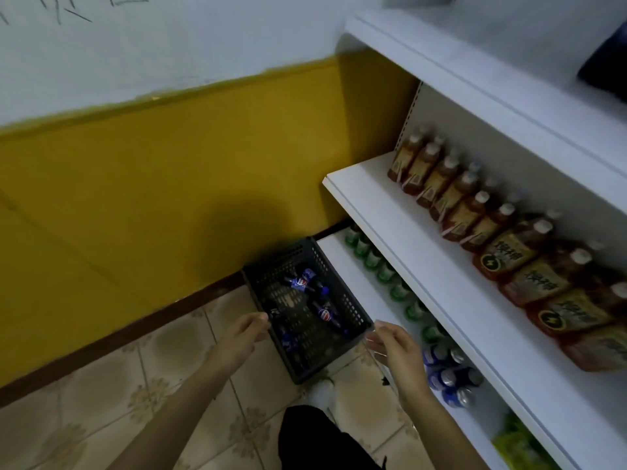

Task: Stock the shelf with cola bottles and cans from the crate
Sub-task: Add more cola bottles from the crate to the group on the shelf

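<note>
Yellow wall (169, 184) and tiled floor (112, 378) lie behind; left hand (242, 337) hovers at the crate (351, 310)'s left rim, grip loose and empty. Inside lie cola bottles (300, 283); right hand (393, 344), equally slack, is at its right corner, beside the low shelf (346, 262). A hasty grab could let a bottle slip and topple the shelved cans (448, 376).

Both bare forearms were stretched forward and down, roughly parallel. The left hand (242, 335) was held loosely curled, nothing in it. The right hand (395, 347) was relaxed too, fingers slightly bent, palm turned inward.
</note>
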`<state>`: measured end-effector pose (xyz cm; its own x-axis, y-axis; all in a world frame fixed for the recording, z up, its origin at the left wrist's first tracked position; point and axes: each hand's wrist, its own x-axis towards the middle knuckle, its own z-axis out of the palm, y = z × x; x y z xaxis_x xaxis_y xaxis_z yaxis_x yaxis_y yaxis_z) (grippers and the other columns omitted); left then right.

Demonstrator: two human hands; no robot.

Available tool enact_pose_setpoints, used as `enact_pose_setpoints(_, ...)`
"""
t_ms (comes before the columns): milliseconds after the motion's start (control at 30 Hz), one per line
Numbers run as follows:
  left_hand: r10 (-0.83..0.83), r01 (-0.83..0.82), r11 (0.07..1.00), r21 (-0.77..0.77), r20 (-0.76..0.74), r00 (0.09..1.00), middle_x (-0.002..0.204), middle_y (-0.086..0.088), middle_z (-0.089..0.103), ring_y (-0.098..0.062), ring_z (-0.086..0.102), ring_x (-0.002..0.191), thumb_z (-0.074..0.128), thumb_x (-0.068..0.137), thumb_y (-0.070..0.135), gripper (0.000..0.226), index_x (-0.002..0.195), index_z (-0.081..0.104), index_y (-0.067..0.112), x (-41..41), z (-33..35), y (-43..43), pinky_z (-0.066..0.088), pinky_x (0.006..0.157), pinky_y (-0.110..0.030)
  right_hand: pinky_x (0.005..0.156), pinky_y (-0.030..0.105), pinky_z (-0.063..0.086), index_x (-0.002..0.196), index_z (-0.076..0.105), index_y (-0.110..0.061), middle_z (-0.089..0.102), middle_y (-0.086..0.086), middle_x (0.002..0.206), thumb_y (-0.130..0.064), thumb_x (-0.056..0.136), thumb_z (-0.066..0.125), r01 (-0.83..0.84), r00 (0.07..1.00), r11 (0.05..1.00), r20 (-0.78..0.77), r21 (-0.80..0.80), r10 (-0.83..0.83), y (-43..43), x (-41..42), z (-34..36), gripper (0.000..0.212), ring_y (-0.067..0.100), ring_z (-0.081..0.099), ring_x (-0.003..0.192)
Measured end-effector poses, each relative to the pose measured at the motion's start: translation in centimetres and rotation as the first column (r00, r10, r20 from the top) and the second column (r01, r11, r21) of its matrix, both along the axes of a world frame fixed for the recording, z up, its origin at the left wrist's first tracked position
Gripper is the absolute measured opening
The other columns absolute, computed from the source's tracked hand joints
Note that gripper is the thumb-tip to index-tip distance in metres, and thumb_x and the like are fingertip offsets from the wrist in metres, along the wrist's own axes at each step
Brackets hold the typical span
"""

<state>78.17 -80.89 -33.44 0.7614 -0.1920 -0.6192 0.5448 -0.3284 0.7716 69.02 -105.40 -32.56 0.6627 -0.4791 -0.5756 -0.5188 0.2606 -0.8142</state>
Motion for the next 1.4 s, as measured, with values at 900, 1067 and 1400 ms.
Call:
enact_pose_setpoints(900, -0.861, 0.905, 0.426, 0.006, -0.304, 0.407, 0.138, 0.002, 0.05, -0.015, 0.051, 0.124, 0.054, 0.095, 0.037, 0.047, 0.139, 0.041, 0.025, 33.9, -28.1, -1.3, 0.045, 0.1, -0.033, 0.066, 0.027, 0.041, 0.1, 0.063, -0.013, 0.061, 0.007, 0.092, -0.029, 0.092, 0.061, -0.246, 0.724, 0.969, -0.663, 0.01, 0.19, 3.9, 27.0, -28.6, 0.019, 0.024, 0.056, 0.082)
enact_pose_setpoints(1067, -0.892, 0.921, 0.372, 0.116, -0.228, 0.389, 0.134, -0.001, 0.054, -0.018, 0.051, 0.124, 0.058, 0.093, 0.032, 0.044, 0.134, 0.048, 0.02, 37.8, -35.6, -2.2, 0.045, 0.1, -0.042, 0.081, 0.025, 0.044, 0.118, 0.061, -0.012, 0.065, 0.009, 0.119, -0.036, 0.089, 0.065, -0.344, 0.633, 0.923, -0.683, 0.174, 0.365, 8.8, 27.5, -37.0, 0.038, 0.022, 0.06, 0.106)
enact_pose_setpoints(1400, -0.978, 0.949, -0.083, 0.304, -0.206, -0.019, 0.127, -0.006, 0.058, -0.027, 0.055, 0.117, 0.059, 0.091, 0.028, 0.039, 0.128, 0.052, 0.016, 36.4, -57.6, -5.2, 0.045, 0.096, -0.04, 0.094, 0.036, 0.047, 0.135, 0.047, -0.013, 0.056, 0.015, 0.133, -0.04, 0.087, 0.065, -0.343, 0.681, 0.937, -0.669, 0.067, 0.297, 9.8, 28.2, -55.7, 0.058, 0.032, 0.054, 0.119)
